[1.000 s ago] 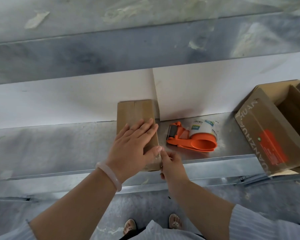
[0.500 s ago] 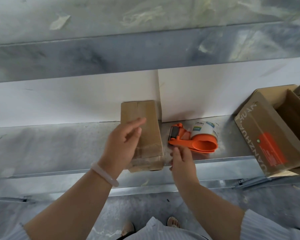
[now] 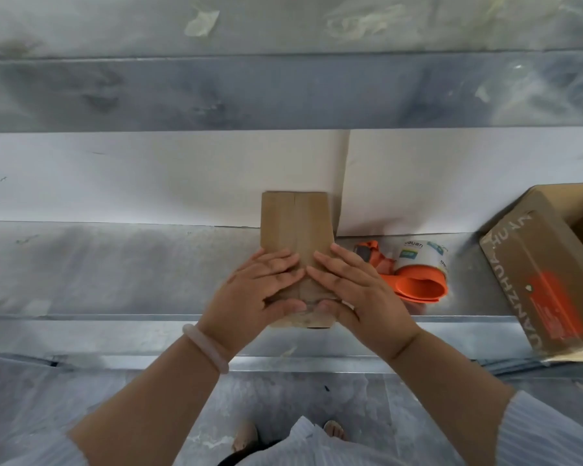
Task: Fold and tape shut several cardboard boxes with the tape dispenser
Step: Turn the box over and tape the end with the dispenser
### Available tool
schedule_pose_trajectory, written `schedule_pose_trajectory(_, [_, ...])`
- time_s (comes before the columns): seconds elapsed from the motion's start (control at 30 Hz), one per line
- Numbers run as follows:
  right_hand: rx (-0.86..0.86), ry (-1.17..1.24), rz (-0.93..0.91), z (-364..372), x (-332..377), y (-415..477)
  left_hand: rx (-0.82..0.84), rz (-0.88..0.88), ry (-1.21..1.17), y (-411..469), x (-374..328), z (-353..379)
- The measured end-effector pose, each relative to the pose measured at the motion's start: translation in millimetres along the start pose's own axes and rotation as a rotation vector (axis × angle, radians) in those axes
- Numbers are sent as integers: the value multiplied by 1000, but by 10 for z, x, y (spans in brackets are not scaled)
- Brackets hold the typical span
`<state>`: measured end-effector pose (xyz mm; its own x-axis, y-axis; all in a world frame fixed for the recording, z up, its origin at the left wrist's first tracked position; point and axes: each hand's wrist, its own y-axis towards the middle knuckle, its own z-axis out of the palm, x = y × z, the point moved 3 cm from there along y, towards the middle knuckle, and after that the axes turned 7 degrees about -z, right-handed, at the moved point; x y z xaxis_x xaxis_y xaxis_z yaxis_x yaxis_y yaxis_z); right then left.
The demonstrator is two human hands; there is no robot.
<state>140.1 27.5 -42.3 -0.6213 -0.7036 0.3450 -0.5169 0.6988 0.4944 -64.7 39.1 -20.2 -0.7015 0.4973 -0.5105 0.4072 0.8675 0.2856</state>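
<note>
While both hands lie on it, the small brown cardboard box (image 3: 295, 227) sits on the grey metal bench (image 3: 115, 270), with its far end up against the white boards (image 3: 148, 176) at the back. 1 seam runs lengthwise down the box top.

Left hand (image 3: 260, 290): fingers straight and flat on the near part of the top, angled inward, thumb laid along the near edge. It grips nothing and only presses. A pale bangle (image 3: 206, 348) is on the wrist.

Right hand (image 3: 354, 290): mirror of the left, with fingers straight and flat and thumb on the near edge. It too presses rather than grips. The fingertips of the 2 hands almost meet over the seam, and the 2 thumbs nearly touch below them.

The orange plastic tape dispenser with a white roll (image 3: 414, 284) lies on the bench just right of the small box. The right hand hides its left end, and I cannot tell whether they touch.

A large open brown cardboard carton with an orange label (image 3: 535, 280) stands tilted at the right edge of the bench, well apart from the small box.
</note>
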Motion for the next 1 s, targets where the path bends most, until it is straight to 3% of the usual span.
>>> schedule_pose_trajectory(0.27, [93, 71, -35, -84, -59, -7, 34, 49, 17, -118, 177, 5])
schedule_pose_trajectory(0.43, [-45, 268, 111, -148, -6, -25, 54, -215, -400, -82, 138, -109])
schedule_pose_trajectory(0.6, [-116, 314, 165, -105, 7, -16, 12, -156, -289, -94, 116, -110])
schedule_pose_trajectory(0.83, [-8, 335, 124, -137, -54, -30, 110, -40, -203, -122, 229, -117])
schedule_pose_trajectory(1.0, [46, 379, 236, -182, 26, -17, 77, -79, -210, -112, 192, -159])
